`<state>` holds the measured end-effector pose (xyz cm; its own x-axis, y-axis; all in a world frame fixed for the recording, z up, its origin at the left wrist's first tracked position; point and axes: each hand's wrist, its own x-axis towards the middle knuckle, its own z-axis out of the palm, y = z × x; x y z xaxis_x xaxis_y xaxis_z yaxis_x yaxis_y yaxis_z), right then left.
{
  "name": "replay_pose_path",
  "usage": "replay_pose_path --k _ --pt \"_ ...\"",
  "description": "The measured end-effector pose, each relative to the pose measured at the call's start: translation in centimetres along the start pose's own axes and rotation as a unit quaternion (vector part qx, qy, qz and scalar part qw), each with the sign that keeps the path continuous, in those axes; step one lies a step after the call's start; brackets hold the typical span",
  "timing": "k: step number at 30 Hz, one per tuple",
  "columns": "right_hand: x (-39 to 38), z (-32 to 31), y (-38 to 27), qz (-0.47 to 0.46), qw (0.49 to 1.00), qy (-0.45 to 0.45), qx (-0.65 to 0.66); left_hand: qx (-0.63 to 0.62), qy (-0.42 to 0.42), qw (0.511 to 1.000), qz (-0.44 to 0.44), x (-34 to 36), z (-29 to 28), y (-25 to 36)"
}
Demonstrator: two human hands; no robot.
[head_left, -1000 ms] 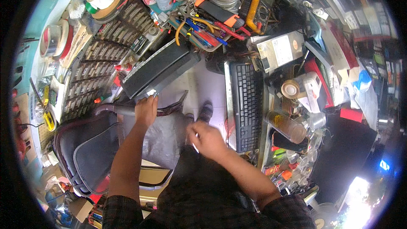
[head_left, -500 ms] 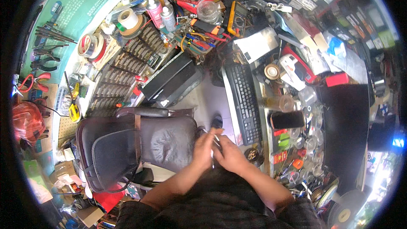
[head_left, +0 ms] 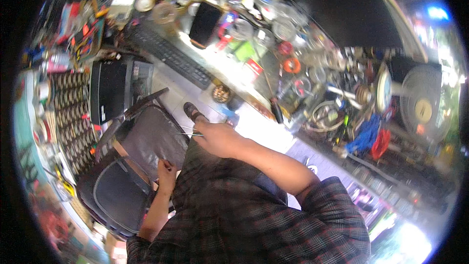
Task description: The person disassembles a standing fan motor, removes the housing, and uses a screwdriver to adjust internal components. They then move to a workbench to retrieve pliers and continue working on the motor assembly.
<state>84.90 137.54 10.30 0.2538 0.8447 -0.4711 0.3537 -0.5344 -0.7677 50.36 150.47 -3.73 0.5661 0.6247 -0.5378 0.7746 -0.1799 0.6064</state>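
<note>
My right hand is closed on a pair of thin silver tweezers. Their two slim prongs point left, over the edge of the dark leather chair seat. Lower and to the left, my left hand hovers by the front of that seat, its fingers curled. A dark spot shows between those fingers; whether it is a small object or shadow I cannot make out. The two hands are well apart. Beyond my right hand, a sandalled foot rests on the floor.
A bench crowded with jars and tools runs diagonally beyond my right arm. On it or at its edge are a keyboard, a dark phone and a fan. A black box-like device stands beyond the chair.
My hands, together before, have separated: the left dropped toward the chair, the right keeps the tweezers. My view has swung right, bringing the bench and fan further in.
</note>
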Motion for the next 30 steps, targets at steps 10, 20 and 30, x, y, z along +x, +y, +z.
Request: replay_pose_path --k 10,20,30 --pt "-25.4 -0.8 13.0 0.174 0.96 0.165 0.144 0.067 -0.299 0.902 0.303 5.0 10.5 24.3" --pt "-36.5 13.5 19.4 0.426 0.673 0.368 0.48 0.332 -0.517 0.708 0.348 0.5 20.9 28.2" --pt "-43.3 25.1 23.5 0.356 0.507 0.606 0.5 0.451 -0.578 0.536 0.418 -7.6 34.1 32.8"
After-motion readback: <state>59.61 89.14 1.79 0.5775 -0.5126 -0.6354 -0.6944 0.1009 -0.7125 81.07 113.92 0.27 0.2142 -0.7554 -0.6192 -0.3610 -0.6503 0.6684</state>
